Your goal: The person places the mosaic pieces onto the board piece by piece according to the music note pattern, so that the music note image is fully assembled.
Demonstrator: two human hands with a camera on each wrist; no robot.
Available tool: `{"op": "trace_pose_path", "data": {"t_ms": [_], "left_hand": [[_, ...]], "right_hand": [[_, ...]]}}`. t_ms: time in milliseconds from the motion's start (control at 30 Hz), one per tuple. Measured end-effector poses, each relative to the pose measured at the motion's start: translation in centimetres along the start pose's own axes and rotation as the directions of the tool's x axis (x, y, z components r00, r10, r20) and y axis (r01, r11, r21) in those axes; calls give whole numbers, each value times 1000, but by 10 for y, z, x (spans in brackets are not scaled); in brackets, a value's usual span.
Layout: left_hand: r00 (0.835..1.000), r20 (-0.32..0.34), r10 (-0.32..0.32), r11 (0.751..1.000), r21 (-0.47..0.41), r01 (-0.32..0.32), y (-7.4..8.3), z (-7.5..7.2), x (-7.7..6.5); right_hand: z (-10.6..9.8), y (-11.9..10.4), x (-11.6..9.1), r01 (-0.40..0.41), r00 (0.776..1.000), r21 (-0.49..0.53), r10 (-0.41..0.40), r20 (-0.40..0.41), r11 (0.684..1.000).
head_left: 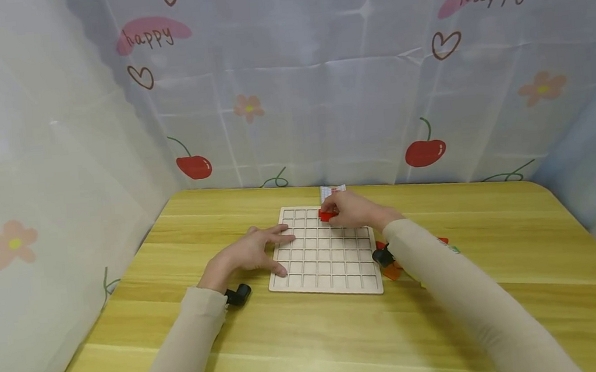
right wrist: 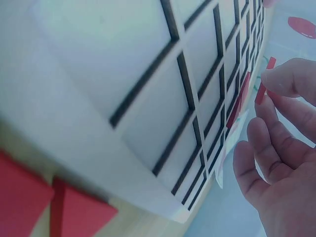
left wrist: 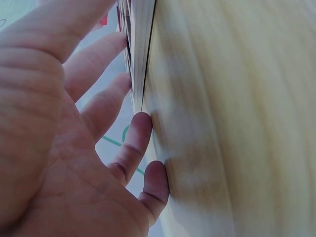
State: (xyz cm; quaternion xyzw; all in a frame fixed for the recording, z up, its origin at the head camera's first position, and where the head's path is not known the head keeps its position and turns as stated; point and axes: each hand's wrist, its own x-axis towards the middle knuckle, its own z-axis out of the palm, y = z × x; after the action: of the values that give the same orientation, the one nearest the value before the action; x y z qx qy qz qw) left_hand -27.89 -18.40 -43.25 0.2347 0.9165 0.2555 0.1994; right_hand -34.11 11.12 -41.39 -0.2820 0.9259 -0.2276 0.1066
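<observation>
A square light-wood grid board (head_left: 309, 267) lies on the table in the head view. My right hand (head_left: 354, 208) is over its far edge and pinches a flat red piece (right wrist: 265, 81) between thumb and fingers. Below that piece, more red (right wrist: 239, 101) shows on the board in the right wrist view. At the board's left side, my left hand (head_left: 250, 251) has its fingers spread. Its thumb and some fingertips rest on the board, while the lower fingers (left wrist: 140, 131) touch the tabletop beside the edge in the left wrist view.
Behind the board lies a printed paper card (head_left: 332, 191) with red marks, partly covered by my right hand. Orange (head_left: 391, 271), red (right wrist: 81, 210) and green (head_left: 455, 249) pieces lie right of the board, partly hidden by my right forearm. A patterned curtain (head_left: 314, 120) borders the table.
</observation>
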Motion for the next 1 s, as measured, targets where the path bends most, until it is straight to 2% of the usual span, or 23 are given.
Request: {"op": "trace_pose_path", "data": {"t_ms": [633,1000], "left_hand": [[1000,-1,3,1000,-4,-3,-2,0,1],[1000,-5,-6,1000,-15,6,0,1,-2]], "right_hand": [[12,-2,6,23,999,-39,-21,29,999],[12,-2,1,90,996,-45,-89,18,995]]}}
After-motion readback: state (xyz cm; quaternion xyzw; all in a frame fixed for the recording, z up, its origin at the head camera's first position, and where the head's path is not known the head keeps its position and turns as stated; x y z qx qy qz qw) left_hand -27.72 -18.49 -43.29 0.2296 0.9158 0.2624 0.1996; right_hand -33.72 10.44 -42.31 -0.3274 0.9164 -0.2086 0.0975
